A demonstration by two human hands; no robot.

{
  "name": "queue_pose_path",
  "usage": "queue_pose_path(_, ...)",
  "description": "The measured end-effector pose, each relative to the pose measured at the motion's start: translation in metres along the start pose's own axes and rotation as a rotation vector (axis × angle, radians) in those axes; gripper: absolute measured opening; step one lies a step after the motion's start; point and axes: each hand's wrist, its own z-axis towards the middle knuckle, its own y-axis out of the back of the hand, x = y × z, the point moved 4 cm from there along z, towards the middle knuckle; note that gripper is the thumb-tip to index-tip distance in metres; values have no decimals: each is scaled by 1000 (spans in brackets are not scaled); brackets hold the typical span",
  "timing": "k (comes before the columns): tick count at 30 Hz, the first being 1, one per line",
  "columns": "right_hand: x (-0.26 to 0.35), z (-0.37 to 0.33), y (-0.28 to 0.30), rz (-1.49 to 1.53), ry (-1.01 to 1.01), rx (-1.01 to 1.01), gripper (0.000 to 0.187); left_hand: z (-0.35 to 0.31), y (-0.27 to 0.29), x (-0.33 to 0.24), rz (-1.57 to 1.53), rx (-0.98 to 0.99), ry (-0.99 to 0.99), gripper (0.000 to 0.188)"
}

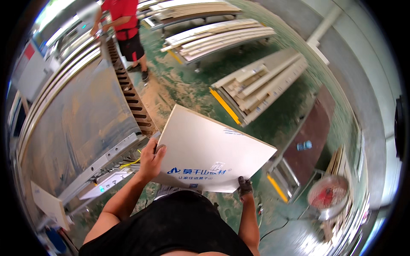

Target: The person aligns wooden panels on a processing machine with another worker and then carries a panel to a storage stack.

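Observation:
A large white board [205, 145] with blue print on its face is held in front of my body, tilted, its pale brown edge showing along the top. My left hand [152, 158] grips its left edge, bare, thumb on the face and fingers behind. At the lower right corner my right hand [244, 187], in a dark grey glove, holds the board from its edge. The fingers behind the board are hidden.
Left stands a machine table [81, 115] with a slotted brown rail [130, 98]. Stacked boards lie on carts [260, 83] ahead. A brown-topped cart [314, 132] with a blue bottle [304, 145] and a round metal fan [328, 197] stand right. A person in red [124, 25] works far left.

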Motion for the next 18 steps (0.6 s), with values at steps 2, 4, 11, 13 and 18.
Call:
queue_pose_path(2, 24, 60, 5, -32, -70, 12, 49, 34, -22, 3, -10, -20, 27, 23)
queue_pose_path(4, 66, 101, -13, -66, -165, 5, 57, 70, -38, 18, -25, -51, 73, 25)
queue_pose_path(11, 96, 247, -55, -7, -195, -135, 45, 239, -77, 31, 31, -52, 71, 25)
queue_pose_path(13, 119, 276, -89, 137, -229, -55, 43, 281, -80, 34, 5, -44, 107, 24)
queue_pose_path(18, 113, 390, -122, -15, -375, -66, 41, 380, -92, 50, 28, -38, 80, 23)
